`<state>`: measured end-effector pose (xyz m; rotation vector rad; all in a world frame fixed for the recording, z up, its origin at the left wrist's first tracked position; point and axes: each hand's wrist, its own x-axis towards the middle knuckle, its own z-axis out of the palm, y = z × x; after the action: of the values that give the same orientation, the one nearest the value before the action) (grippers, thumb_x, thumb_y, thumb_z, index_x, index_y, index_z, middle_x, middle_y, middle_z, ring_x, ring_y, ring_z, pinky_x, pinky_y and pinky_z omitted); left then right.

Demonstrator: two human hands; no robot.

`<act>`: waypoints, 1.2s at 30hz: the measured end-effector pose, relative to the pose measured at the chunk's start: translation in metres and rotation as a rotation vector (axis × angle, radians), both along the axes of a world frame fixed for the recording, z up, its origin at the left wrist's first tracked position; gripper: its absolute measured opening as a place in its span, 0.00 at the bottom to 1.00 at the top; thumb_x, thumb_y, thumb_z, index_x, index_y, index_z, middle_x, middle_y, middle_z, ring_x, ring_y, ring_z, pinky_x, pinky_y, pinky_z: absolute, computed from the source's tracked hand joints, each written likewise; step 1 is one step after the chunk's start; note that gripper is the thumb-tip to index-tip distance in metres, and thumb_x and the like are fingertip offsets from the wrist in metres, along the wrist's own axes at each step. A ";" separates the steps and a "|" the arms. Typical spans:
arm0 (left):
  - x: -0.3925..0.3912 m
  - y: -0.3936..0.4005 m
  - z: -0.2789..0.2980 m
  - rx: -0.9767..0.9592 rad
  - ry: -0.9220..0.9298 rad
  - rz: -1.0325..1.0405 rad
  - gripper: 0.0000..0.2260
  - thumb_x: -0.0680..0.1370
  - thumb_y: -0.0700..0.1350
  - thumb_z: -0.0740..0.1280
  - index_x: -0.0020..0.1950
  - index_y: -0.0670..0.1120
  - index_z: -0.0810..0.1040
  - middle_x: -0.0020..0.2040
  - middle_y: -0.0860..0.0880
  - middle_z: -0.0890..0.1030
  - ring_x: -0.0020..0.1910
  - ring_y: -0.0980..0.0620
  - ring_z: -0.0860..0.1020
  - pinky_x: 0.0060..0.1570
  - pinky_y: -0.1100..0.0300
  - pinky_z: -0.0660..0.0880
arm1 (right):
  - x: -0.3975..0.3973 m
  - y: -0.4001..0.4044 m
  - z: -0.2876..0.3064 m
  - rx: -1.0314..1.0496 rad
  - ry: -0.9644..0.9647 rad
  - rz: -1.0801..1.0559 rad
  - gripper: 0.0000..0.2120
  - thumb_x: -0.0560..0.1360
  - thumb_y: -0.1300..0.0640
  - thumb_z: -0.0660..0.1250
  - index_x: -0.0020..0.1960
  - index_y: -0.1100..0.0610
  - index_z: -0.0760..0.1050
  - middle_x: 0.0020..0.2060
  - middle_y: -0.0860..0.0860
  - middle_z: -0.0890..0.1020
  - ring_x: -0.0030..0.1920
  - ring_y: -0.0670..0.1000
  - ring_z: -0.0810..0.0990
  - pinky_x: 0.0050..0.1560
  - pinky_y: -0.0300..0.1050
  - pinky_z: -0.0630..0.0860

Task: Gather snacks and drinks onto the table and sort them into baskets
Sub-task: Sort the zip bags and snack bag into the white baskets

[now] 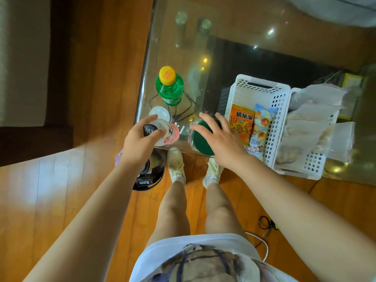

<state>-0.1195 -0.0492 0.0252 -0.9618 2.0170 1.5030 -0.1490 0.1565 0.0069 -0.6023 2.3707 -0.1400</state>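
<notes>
Head view: left hand point(140, 137) fingers clamped round can point(160, 131); right hand point(218, 137) fingers spread over jar point(200, 139) lid. Set both upright, clear of glass table point(162, 37) edge.

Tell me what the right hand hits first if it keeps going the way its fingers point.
The right hand already rests on the green-lidded jar. Its fingers point up-left; beyond the jar, probably the green bottle, though depth is unclear.
</notes>
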 end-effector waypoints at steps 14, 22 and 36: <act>0.003 -0.001 -0.004 0.233 -0.089 0.179 0.19 0.69 0.43 0.72 0.57 0.60 0.78 0.64 0.45 0.75 0.60 0.42 0.75 0.50 0.51 0.75 | -0.097 -0.086 0.042 -0.668 -0.141 -0.486 0.30 0.69 0.57 0.72 0.69 0.53 0.67 0.67 0.50 0.70 0.67 0.49 0.69 0.61 0.35 0.62; -0.011 -0.003 -0.007 0.322 -0.056 0.402 0.13 0.65 0.40 0.71 0.44 0.56 0.84 0.60 0.43 0.77 0.57 0.37 0.77 0.44 0.48 0.81 | -0.092 -0.064 0.030 -0.538 -0.066 -0.472 0.18 0.69 0.56 0.72 0.58 0.50 0.75 0.55 0.51 0.81 0.56 0.54 0.77 0.58 0.47 0.73; -0.100 0.060 -0.002 0.247 0.017 0.196 0.13 0.71 0.38 0.68 0.51 0.54 0.80 0.57 0.48 0.78 0.57 0.44 0.77 0.40 0.54 0.82 | -0.083 0.027 0.040 -0.442 -0.004 -0.635 0.18 0.71 0.54 0.71 0.60 0.50 0.74 0.57 0.52 0.79 0.58 0.53 0.75 0.60 0.50 0.72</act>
<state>-0.2193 0.0108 0.0235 -1.0693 1.7364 1.8184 -0.2322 0.1840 0.0467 -0.0138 2.4579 -0.9577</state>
